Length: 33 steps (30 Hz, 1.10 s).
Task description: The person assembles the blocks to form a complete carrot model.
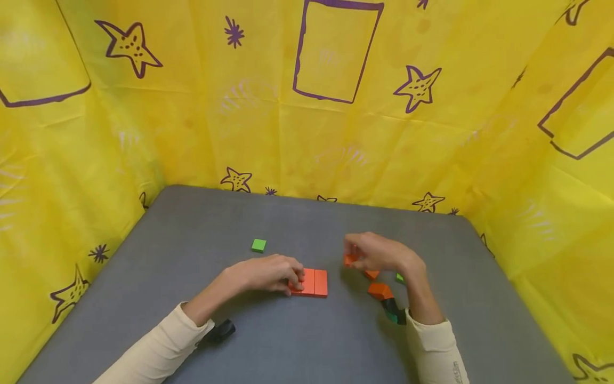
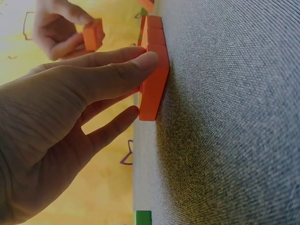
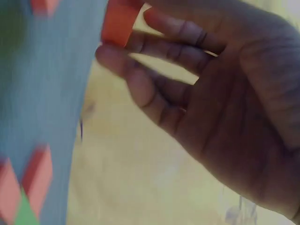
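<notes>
Several orange blocks [image 1: 321, 282] lie side by side as a flat row on the grey table. At the row's left end my left hand [image 1: 268, 273] rests its fingers and thumb on the blocks; in the left wrist view the left hand [image 2: 70, 108] touches the near orange block [image 2: 153, 96] with thumb and fingertips, fingers fairly straight. My right hand [image 1: 384, 252], raised to the right of the row, pinches an orange block [image 1: 350, 260] between thumb and fingers. That held block [image 3: 120, 21] also shows at the top of the right wrist view.
A green block [image 1: 259, 245] lies behind the row, to the left. Near the right forearm are an orange block [image 1: 380, 290], another orange piece [image 1: 371, 274] and a partly hidden green one [image 1: 400, 278]. Yellow cloth [image 1: 268, 128] with drawn stars surrounds the table [image 1: 297, 341].
</notes>
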Each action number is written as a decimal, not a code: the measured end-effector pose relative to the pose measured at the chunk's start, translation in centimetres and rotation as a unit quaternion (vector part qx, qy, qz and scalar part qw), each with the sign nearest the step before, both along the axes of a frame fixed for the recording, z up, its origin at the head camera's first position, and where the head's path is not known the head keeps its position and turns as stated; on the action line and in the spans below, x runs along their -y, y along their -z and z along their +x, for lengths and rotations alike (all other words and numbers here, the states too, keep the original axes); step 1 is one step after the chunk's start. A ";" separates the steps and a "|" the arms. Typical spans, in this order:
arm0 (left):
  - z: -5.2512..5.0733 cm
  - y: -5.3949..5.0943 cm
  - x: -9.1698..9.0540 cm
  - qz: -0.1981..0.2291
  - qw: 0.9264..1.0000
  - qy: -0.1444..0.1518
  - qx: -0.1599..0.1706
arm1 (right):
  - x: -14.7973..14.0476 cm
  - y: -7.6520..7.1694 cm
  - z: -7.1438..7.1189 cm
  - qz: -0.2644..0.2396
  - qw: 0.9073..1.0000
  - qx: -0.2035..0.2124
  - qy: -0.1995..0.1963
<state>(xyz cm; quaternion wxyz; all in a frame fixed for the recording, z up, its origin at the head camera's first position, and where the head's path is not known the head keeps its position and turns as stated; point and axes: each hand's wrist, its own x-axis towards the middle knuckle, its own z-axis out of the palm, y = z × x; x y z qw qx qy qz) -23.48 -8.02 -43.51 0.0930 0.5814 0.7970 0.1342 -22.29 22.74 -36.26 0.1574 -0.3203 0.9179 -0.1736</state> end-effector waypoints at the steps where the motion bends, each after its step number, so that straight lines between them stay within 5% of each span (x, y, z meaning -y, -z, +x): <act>1: 0.1 0.1 0.0 0.000 1.000 0.000 -0.001 | 1.3 0.2 0.4 0.002 1.000 0.006 -0.022; 11: -0.1 0.4 -0.2 0.024 1.000 0.009 0.007 | 8.9 2.7 2.1 0.036 0.985 0.033 -0.168; 33: -0.3 0.4 0.2 0.036 0.999 0.013 0.007 | 11.0 4.9 2.7 0.151 0.985 -0.033 -0.076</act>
